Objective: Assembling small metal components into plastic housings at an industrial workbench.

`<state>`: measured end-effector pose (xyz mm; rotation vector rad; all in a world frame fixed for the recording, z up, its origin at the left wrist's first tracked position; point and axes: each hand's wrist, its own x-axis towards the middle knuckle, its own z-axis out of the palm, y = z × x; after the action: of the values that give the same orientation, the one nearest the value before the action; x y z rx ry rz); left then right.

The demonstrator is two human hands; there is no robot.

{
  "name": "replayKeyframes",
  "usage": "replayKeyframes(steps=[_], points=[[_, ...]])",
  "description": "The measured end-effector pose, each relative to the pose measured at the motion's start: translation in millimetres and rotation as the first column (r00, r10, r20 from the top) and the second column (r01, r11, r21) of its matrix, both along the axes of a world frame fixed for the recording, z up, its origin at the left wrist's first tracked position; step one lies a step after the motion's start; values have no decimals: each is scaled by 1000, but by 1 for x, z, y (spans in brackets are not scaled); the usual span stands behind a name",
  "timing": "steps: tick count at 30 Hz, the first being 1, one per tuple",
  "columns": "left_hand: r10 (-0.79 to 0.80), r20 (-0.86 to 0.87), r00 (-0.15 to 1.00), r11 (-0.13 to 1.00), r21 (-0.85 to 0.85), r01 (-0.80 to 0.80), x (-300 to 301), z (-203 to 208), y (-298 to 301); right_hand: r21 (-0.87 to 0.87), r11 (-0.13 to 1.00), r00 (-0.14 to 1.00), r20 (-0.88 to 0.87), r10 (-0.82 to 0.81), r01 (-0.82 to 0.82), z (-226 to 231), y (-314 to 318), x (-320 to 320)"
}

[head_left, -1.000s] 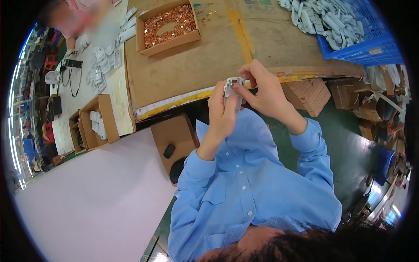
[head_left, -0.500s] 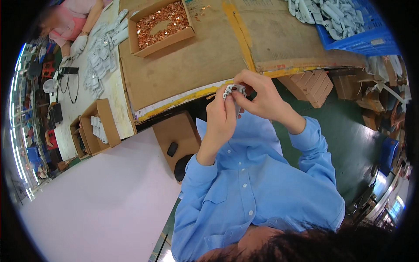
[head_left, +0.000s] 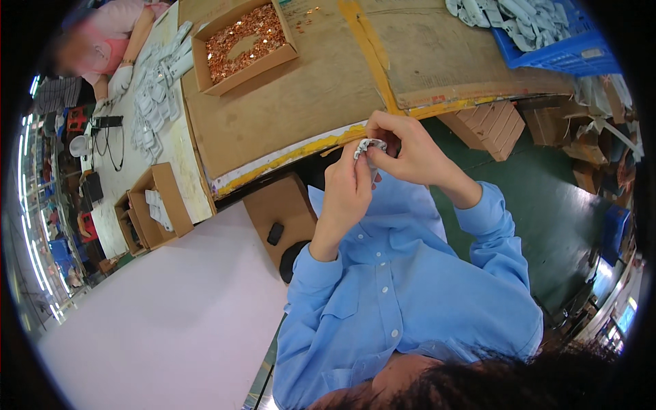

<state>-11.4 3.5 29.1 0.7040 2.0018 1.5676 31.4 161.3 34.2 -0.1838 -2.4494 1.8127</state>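
Pinching a small white part (head_left: 371, 145) between the left hand (head_left: 346, 188) and the right hand (head_left: 411, 154), just in front of the near edge of the brown tabletop (head_left: 294, 96). Bending fingers and thumbs in close, with both hands nearly touching. Cannot tell much about the fingertips behind the part. Wearing a blue shirt (head_left: 427, 266) with long sleeves.

Up on the brown tabletop, can see a brown box (head_left: 260, 74) with lots of shiny copper-coloured bits (head_left: 222, 56) inside, plus a few loose ones nearby. Can see yellow tape (head_left: 367, 51) too, running down to the edge. Over at the far right, can spot a blue basket (head_left: 567, 61) with a heap of white pieces (head_left: 529, 24) in it.

Off to the left, on a paler tabletop (head_left: 181, 147), can see more white pieces piled up, near a person in pink (head_left: 113, 31) with a gloved hand (head_left: 121, 80). Closer in, can find an open box (head_left: 176, 195) with white things inside.
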Motion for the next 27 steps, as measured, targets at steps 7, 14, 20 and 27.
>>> replayKeyframes(steps=[7,14,20,27], points=[[10,-32,999,1000,-8,-11,3,-5,3,32,999,1000,-17,-5,5,-2,-1,3],[49,82,995,999,16,-50,-2,-11,2,32,999,999,34,8,-9,-3,1,3],[22,96,995,999,27,-25,-3,-15,0,-3,1000,999,32,9,-9,-7,2,2],[5,61,998,999,40,-7,-3,-13,-3,-10,999,996,70,50,-49,-4,3,-2]])
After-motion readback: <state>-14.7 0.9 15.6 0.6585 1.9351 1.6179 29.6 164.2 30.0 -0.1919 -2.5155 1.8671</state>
